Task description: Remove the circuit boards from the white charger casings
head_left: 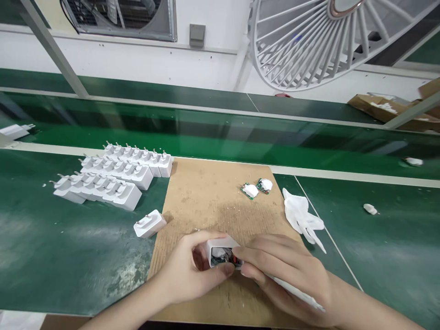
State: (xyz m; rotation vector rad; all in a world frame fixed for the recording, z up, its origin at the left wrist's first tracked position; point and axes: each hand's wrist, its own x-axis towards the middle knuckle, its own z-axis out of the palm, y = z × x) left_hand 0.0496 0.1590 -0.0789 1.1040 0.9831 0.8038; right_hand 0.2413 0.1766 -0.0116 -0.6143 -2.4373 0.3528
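Note:
My left hand [197,268] is wrapped round a white plug housing [225,241], its open side toward me with dark electronic parts showing inside. The fingertips of my right hand [288,270] press at the right end of that opening. A thin white item [295,293] sticks out under my right palm; what it is I cannot make out. Beyond the hands, two small circuit boards with white blobs, one [250,190] and another [265,185], lie on the brown board [202,197]. A single white plug housing [150,223] rests at the board's left edge.
Several white plug housings [110,190] stand in three rows at the left on the green table [85,247]. A white glove [302,215] lies right of the board. A large fan [309,50] hangs upper right, near a cardboard box [388,107].

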